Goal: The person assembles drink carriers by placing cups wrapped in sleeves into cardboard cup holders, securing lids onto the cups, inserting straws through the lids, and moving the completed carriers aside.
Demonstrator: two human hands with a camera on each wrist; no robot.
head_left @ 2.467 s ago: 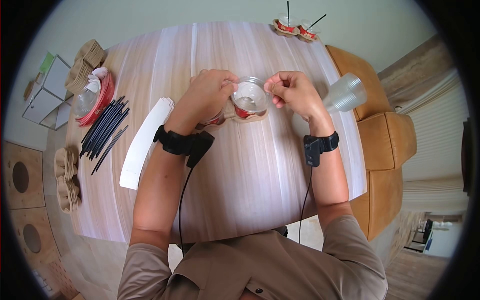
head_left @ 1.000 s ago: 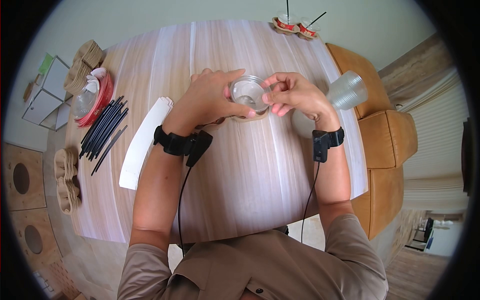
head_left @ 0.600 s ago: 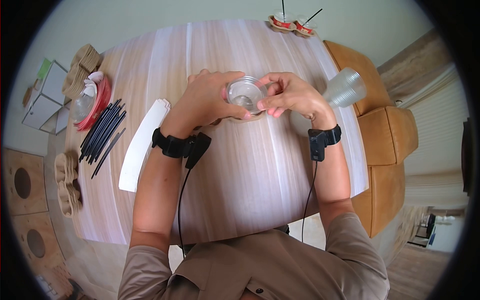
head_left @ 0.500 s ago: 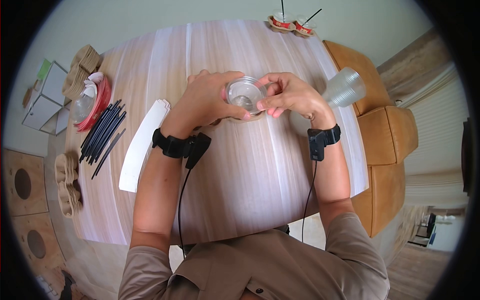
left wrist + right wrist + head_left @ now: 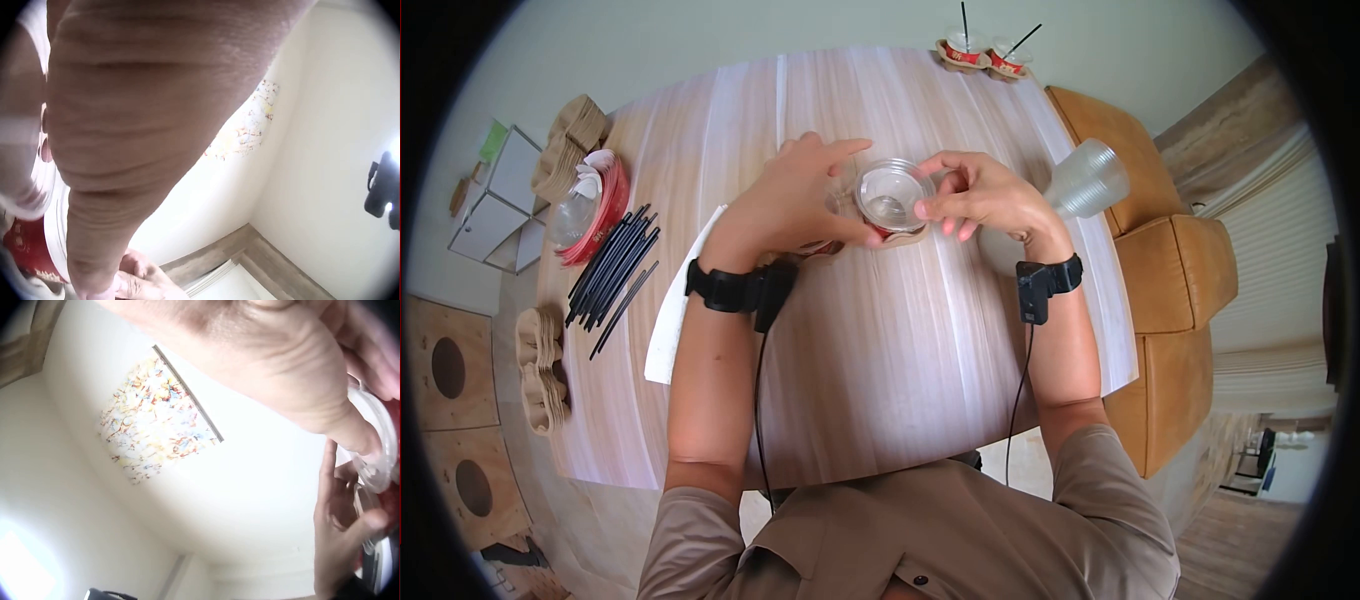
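In the head view, a clear-lidded cup [image 5: 892,192] with a red sleeve stands in the right pocket of a cardboard carrier [image 5: 912,238]. My right hand [image 5: 990,197] pinches the right edge of its clear lid between thumb and fingers; in the right wrist view the thumb lies on the lid [image 5: 380,434]. My left hand [image 5: 795,200] is spread with the thumb and index finger apart, over a second red-sleeved cup [image 5: 820,247] that it mostly hides. Its thumb tip is close to the first cup; whether they touch I cannot tell.
Stacked clear cups [image 5: 1090,180] lie at the right. At the left are black straws [image 5: 612,265], red sleeves with clear lids [image 5: 600,205], stacked carriers [image 5: 540,370] and a white strip stack [image 5: 670,320]. Two strawed cups [image 5: 985,58] stand at the far right.
My left hand has let go of the lidded cup's rim and shifted left, its fingers spreading. My right hand has come round from the rim's upper right and stays at its right edge.
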